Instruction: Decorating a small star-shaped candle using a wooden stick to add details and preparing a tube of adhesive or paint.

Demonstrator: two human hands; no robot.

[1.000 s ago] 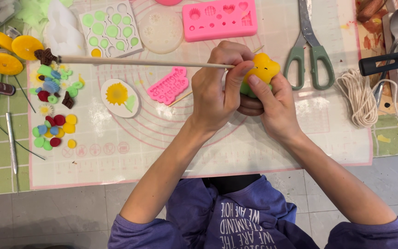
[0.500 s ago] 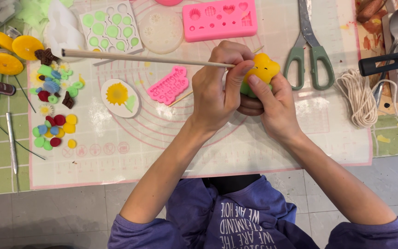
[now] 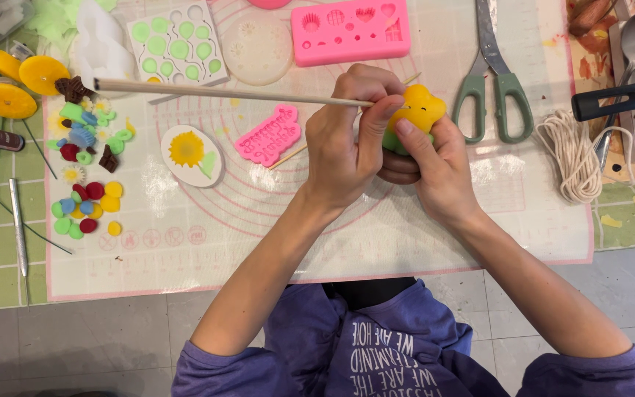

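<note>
seen from the head camera, a person in a purple sweatshirt worked a soft yellow flower-shaped piece (image 3: 419, 109) over a pink-lined silicone mat (image 3: 347, 235) on a cluttered craft table. the piece, with a green part showing beneath it, sat above the mat between both hands, its lobed outline already formed. judging by the table, much of the work looked done: small coloured moulded bits (image 3: 86, 198) lay grouped at the mat's left edge, a white oval plaque with a sunflower (image 3: 192, 156) lay finished beside them, and a white balloon mould (image 3: 178, 50) held green fillings. the pink mould (image 3: 350, 31) at the top appeared empty, and what the stick was doing to the yellow piece was hidden behind the fingers.

the left hand (image 3: 347, 140) was closed around a long wooden stick (image 3: 229, 93), thumb and fingers pinching it near the tip, the shaft running out level to the left over the mat. the right hand (image 3: 435, 165) was wrapped around the yellow piece from below and the right, its thumb pressed on the near face. both forearms angled in from the body, wrists close together. green-handled scissors (image 3: 494, 95) and a coil of cream cord (image 3: 571, 151) lay just right of the hands, untouched.
</note>
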